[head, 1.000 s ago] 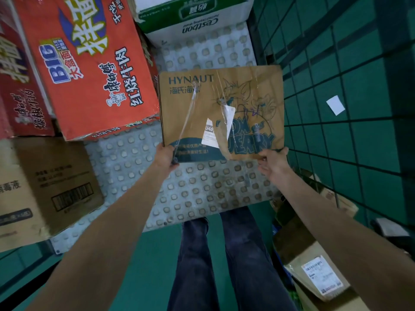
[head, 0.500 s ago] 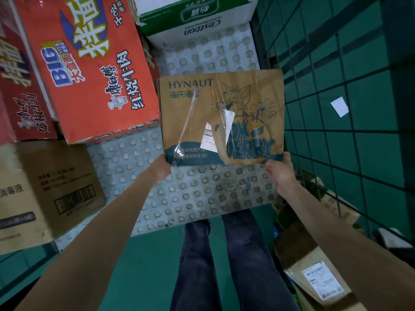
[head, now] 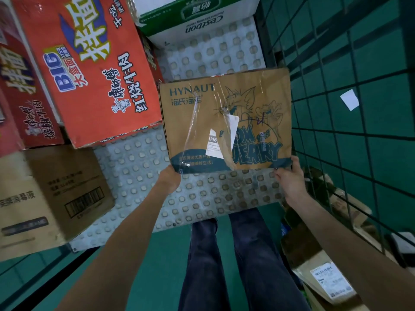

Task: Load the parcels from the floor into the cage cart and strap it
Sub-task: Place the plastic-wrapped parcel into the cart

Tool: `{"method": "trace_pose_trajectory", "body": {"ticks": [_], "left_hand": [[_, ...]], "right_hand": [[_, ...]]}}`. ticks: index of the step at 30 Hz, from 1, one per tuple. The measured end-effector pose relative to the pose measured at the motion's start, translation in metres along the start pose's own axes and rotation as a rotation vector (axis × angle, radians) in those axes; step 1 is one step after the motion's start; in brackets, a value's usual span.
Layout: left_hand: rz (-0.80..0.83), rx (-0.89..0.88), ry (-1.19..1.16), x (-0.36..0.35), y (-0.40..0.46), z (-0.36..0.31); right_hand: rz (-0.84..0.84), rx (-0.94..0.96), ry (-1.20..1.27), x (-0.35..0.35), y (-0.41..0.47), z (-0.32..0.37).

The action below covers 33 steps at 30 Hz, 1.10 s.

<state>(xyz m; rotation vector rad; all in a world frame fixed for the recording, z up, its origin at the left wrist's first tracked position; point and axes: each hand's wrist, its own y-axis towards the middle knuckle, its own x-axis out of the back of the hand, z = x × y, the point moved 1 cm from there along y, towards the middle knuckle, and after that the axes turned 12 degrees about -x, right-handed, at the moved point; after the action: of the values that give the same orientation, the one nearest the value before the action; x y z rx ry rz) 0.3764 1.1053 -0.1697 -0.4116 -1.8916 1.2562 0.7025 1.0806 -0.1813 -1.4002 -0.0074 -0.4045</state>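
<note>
Head view shows us holding the brown HYNAUT box point(head: 226, 122) by its near edge, left hand point(head: 169, 178) pinching the near-left corner and right hand point(head: 289, 176) curled round the near-right corner. It hangs over the cart's studded floor point(head: 139, 176), stretching away from both grips, its long axis running left to right. We judge the gap between the orange carton point(head: 89, 70) and the mesh wall point(head: 348, 142) is where it goes, both hands equally near.

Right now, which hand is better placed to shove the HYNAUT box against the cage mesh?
Left. The left hand holds the HYNAUT box corner away from the mesh; the right hand sits on the mesh side.
</note>
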Motion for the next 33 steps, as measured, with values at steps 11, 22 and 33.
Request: {"method": "trace_pose_trajectory", "body": {"ticks": [11,22,33], "left_hand": [[-0.293,0.161,-0.331,0.0,0.009,-0.019],[-0.24,0.19,-0.389,-0.018,0.0,-0.007],[-0.435,0.158,-0.6,0.029,0.033,-0.057]], "right_hand": [[-0.032,-0.015,0.141,-0.01,-0.015,0.025],[-0.085,-0.075,0.068,0.006,-0.009,0.017],[0.087,0.013,0.131,-0.039,0.003,0.135]]}}
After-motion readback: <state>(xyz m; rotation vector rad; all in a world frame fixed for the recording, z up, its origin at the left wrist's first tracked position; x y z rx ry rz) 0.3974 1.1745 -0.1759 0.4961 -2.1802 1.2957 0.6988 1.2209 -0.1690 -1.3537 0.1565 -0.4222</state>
